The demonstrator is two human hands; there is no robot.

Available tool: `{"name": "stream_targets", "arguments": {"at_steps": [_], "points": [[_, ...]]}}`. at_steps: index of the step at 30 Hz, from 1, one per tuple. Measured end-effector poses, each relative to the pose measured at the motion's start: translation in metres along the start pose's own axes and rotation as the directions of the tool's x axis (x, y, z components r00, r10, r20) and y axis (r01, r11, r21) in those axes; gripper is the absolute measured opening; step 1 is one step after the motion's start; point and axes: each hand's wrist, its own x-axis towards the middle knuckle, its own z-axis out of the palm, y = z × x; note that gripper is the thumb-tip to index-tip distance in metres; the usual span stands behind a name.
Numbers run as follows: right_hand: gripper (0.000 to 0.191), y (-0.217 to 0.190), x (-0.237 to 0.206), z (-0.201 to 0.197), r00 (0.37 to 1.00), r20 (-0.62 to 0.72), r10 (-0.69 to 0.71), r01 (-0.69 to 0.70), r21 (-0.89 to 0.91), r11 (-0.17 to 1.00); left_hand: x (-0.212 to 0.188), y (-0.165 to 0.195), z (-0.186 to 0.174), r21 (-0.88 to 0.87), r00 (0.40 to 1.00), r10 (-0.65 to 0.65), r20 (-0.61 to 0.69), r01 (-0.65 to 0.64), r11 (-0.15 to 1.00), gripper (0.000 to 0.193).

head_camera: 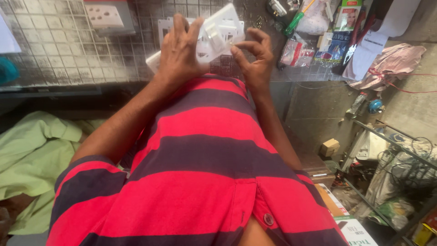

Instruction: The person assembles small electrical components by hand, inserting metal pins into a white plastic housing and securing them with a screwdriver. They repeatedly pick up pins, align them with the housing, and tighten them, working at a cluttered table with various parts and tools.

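Note:
My left hand (178, 51) grips a white plastic switch plate (217, 33) from its left side and holds it tilted above the tiled counter (54, 50). My right hand (255, 57) is at the plate's right edge, with thumb and forefinger pinched at a small white part on it. My red and dark striped shirt (200, 168) fills the lower middle of the view.
A second white switch plate (105, 16) lies at the counter's far left. Plastic packets (298, 52), a green-handled screwdriver (295, 20) and papers (371, 43) clutter the right. Pale green cloth (32, 155) lies at the left; boxes and wires (400, 168) sit on the floor at right.

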Motion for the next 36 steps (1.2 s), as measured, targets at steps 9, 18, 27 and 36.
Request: {"name": "stream_targets", "arguments": {"at_steps": [9,18,27,36], "points": [[0.018,-0.026,0.006,-0.005,0.928,0.134,0.349,-0.361,0.563,0.744,0.011,0.035,-0.019,-0.13,0.977,0.023,-0.212,-0.052,0.99,0.084],[0.02,-0.036,0.016,0.006,0.9,0.099,0.425,-0.406,0.548,0.731,0.004,0.043,-0.021,-0.092,0.962,0.047,-0.269,-0.075,0.993,0.08],[0.045,-0.042,0.024,0.009,0.929,0.089,0.36,-0.313,0.707,0.634,0.005,0.039,-0.024,-0.158,0.967,0.084,-0.242,-0.124,0.98,0.077],[0.041,-0.027,0.022,0.024,0.967,0.185,0.174,-0.245,0.499,0.832,0.015,0.004,-0.034,-0.763,0.999,0.015,0.038,0.02,0.646,0.063]]}}
